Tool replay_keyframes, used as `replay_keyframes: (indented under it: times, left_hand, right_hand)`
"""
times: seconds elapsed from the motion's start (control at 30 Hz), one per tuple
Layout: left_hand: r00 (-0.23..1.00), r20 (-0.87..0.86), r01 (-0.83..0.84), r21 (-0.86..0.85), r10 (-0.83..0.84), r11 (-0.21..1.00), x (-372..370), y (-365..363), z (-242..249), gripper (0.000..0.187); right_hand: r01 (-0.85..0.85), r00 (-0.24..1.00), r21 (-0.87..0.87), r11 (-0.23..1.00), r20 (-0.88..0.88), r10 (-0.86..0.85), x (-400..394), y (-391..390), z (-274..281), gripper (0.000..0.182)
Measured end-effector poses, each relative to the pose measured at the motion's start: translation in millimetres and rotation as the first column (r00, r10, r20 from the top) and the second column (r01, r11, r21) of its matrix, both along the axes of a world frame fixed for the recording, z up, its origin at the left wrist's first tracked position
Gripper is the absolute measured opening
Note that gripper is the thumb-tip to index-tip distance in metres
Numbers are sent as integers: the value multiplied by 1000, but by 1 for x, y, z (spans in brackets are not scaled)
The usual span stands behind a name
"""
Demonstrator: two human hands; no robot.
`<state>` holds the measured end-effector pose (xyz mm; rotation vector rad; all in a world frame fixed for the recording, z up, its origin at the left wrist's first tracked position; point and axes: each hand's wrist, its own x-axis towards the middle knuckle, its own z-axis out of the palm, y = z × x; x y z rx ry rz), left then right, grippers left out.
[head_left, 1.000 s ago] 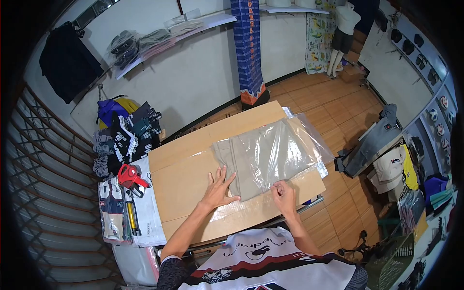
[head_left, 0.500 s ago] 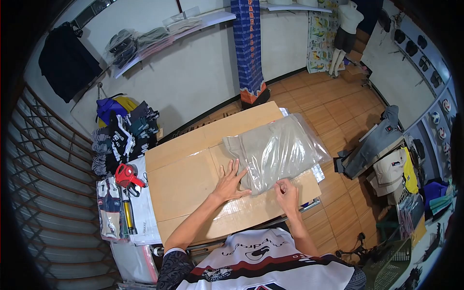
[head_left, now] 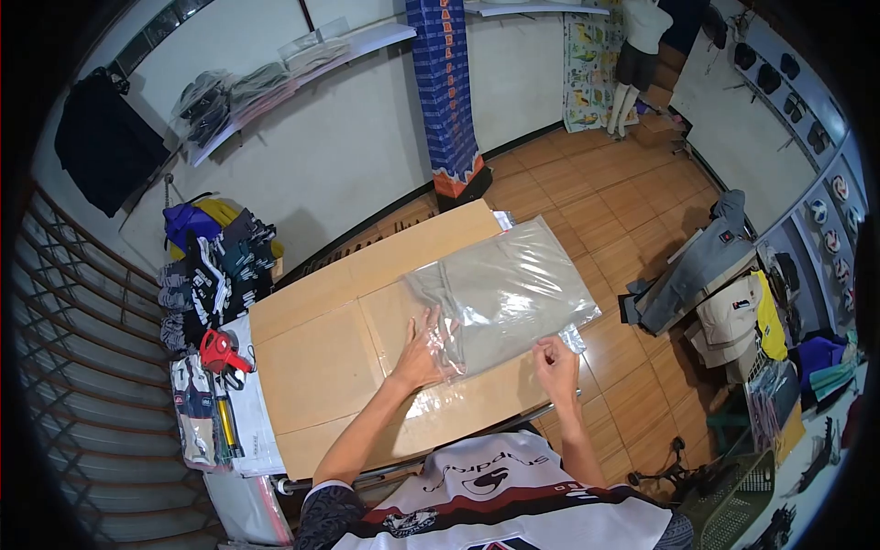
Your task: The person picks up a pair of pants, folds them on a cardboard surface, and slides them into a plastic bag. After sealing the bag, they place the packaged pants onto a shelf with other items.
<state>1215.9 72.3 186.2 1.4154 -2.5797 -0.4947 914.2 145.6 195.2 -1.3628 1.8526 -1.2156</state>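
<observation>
Bagged grey garment point(head_left: 513, 284), likely light, soft and slippery, best held by its edges, lies on cardboard point(head_left: 316, 357), my left hand point(head_left: 422, 353) spread wide at its left end, my right hand point(head_left: 557, 367) pinched narrow at the near edge.

Glare on the clear bag point(head_left: 522, 293) blurs the fingers of the left hand point(head_left: 420, 356) — and the right hand point(head_left: 556, 367) curls, fingertips tucked from sight! Up top, the blue banner point(head_left: 443, 101) runs out of frame (the jersey's point(head_left: 495, 463) small crest — unreadable).
</observation>
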Motion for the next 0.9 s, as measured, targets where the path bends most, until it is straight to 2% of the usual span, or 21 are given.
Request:
replay_keyframes:
  times: [0.13,0.23,0.3,0.33,0.4,0.43,0.53,0.63,0.73,0.83,0.9]
  left_hand:
    - [970,-219,-99,31,103,995,5,11,3,101]
    - [884,-397,-234,78,245,969,2,22,6,82]
    - [747,-548,-356,146,375,923,-4,31,9,65]
    - [733,-547,-416,110,404,903,-5,35,6,59]
    - [698,-549,-530,35,459,847,-6,44,1,47]
    - [677,-554,-579,8,485,815,-9,50,0,41]
    - [636,-556,-652,-17,535,758,-14,56,-7,38]
    - [617,-557,-699,-63,556,713,-21,56,-11,32]
    - [599,-563,-721,-71,569,690,-24,54,-11,28]
    - [585,-575,-736,-79,572,672,-26,54,-11,25]
    - [582,-577,-743,-88,574,664,-28,53,-10,23]
  right_hand:
    - [140,985,6,990,-98,-139,-46,-29,19,21]
    - [126,838,-324,938,-471,-275,-93,-68,7,29]
    - [117,893,-236,965,-399,-207,-124,-99,-19,37]
    - [108,917,-192,975,-359,-173,-136,-115,-32,41]
    - [-54,998,100,993,21,53,-158,-148,-48,48]
    - [-178,964,215,960,232,127,-162,-161,-44,51]
    - [-390,804,308,867,573,158,-155,-183,-17,57]
    - [-486,747,400,777,652,131,-143,-199,-6,51]
    - [-503,775,419,756,607,179,-134,-206,3,48]
    - [-497,774,398,771,604,187,-133,-210,0,43]
    - [-466,813,369,804,537,225,-136,-210,5,39]
